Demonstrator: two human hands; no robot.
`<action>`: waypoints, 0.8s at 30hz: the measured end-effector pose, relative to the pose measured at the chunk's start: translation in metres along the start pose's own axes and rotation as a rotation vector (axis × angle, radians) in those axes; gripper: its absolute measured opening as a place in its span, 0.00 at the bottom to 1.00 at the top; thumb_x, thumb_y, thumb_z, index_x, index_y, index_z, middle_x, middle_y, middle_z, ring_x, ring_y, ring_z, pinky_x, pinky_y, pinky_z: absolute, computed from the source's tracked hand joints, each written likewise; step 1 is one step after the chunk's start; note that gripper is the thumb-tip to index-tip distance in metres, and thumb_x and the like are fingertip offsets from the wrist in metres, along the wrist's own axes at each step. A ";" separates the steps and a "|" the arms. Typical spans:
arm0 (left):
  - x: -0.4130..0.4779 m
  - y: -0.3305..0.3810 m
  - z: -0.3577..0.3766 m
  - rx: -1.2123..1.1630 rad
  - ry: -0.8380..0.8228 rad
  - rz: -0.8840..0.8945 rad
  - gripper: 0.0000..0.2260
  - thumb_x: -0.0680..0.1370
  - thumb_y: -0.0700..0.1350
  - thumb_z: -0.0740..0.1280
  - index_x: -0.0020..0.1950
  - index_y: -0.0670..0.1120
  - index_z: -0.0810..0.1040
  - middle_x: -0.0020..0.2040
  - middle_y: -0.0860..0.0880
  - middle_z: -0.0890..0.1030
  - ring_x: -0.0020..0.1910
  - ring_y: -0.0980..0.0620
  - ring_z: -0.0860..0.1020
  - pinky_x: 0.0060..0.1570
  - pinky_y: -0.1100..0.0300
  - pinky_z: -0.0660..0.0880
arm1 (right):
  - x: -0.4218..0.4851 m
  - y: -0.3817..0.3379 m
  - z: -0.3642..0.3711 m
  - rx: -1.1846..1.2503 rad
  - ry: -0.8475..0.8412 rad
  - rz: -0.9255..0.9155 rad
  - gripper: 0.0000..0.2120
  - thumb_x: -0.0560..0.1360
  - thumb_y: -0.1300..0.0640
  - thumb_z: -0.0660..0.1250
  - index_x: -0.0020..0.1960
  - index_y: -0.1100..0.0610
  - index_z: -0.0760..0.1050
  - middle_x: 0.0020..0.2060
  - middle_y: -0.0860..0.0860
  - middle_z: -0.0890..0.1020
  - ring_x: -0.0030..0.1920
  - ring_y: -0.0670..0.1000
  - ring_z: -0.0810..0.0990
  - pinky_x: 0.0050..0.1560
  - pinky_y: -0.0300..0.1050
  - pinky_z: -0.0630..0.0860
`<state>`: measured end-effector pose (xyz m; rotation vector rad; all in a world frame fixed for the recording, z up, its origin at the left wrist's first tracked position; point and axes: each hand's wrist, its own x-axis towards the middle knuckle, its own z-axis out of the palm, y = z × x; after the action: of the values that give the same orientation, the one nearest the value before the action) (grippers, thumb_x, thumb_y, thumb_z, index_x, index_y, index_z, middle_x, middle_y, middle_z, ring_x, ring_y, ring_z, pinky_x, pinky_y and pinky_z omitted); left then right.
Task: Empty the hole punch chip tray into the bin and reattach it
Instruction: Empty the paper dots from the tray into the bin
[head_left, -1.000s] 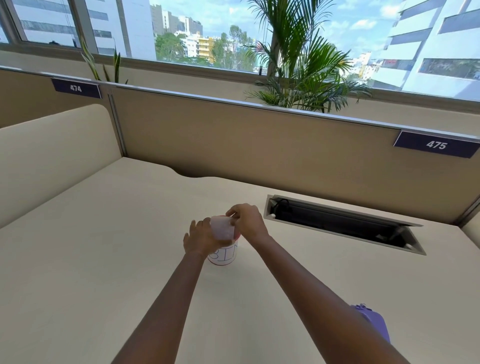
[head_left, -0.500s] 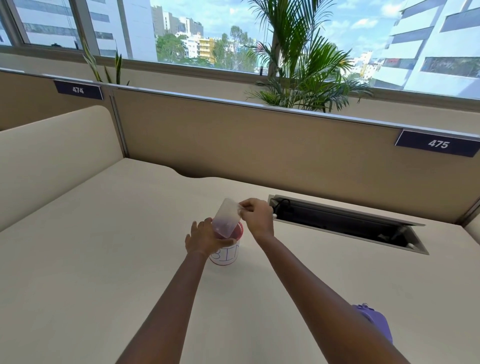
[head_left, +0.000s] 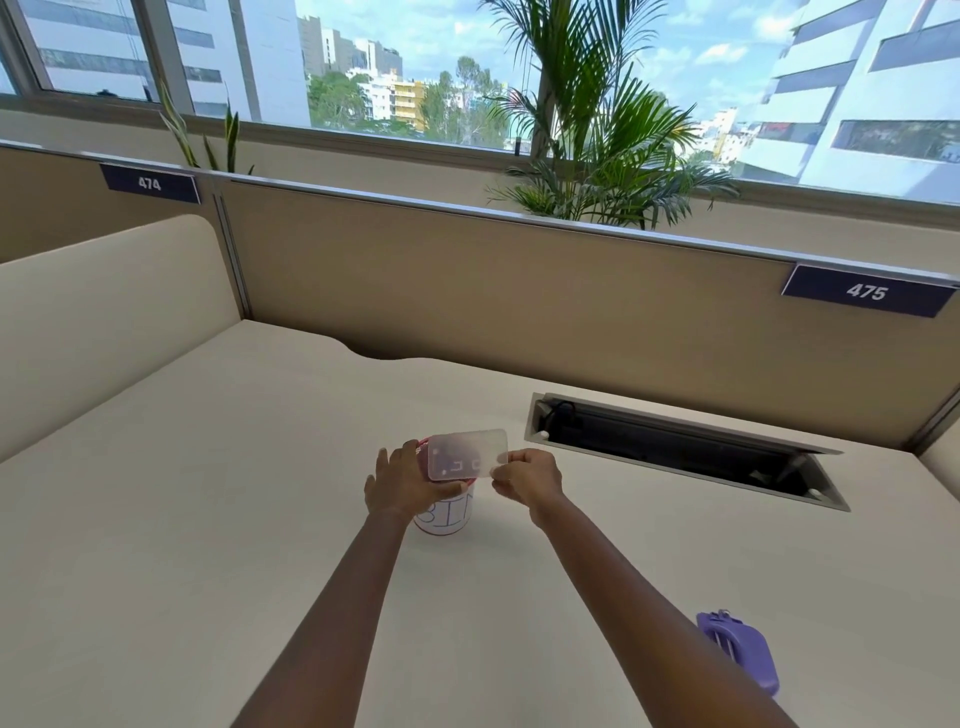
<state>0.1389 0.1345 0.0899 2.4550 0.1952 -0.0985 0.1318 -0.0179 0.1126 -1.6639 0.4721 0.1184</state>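
Emptying step underway: translucent plastic chip tray (head_left: 466, 453) pinched by right-hand fingers (head_left: 501, 458) over small white bin (head_left: 445, 512), left hand (head_left: 402, 480) wrapped round bin; reattaching to purple hole punch (head_left: 740, 649) left.

A: What encloses the cream desk (head_left: 208, 519)?
B: A tan partition (head_left: 467, 291) at the far edge, bearing plates 474 (head_left: 149, 183) and 475 (head_left: 866, 291); a cream panel (head_left: 104, 312) at left.

A: And beyond?
B: A window (head_left: 415, 67) showing daylit buildings, a palm (head_left: 597, 156) before it. A cable slot (head_left: 680, 449) opens far right.
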 end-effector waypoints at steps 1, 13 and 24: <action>0.000 0.000 0.000 -0.002 0.001 -0.001 0.39 0.66 0.61 0.72 0.70 0.45 0.64 0.71 0.45 0.69 0.74 0.42 0.59 0.70 0.41 0.63 | 0.000 0.001 -0.001 -0.052 0.002 -0.015 0.12 0.70 0.72 0.66 0.54 0.70 0.75 0.51 0.64 0.80 0.44 0.56 0.78 0.52 0.47 0.79; 0.000 0.001 0.000 -0.002 -0.003 -0.021 0.40 0.66 0.61 0.73 0.71 0.46 0.61 0.72 0.46 0.67 0.75 0.43 0.56 0.70 0.42 0.63 | -0.018 0.004 0.003 -0.521 0.120 -0.518 0.03 0.71 0.67 0.65 0.44 0.66 0.76 0.40 0.61 0.82 0.37 0.51 0.74 0.36 0.43 0.69; -0.002 0.003 -0.001 0.029 -0.008 -0.032 0.41 0.67 0.61 0.72 0.72 0.45 0.60 0.73 0.45 0.66 0.75 0.43 0.56 0.71 0.42 0.62 | -0.016 0.003 0.000 -0.320 0.071 -0.272 0.07 0.68 0.69 0.68 0.38 0.61 0.71 0.38 0.61 0.80 0.35 0.56 0.81 0.46 0.50 0.81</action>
<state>0.1371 0.1325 0.0933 2.4802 0.2308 -0.1256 0.1163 -0.0140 0.1153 -2.0353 0.2846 -0.0707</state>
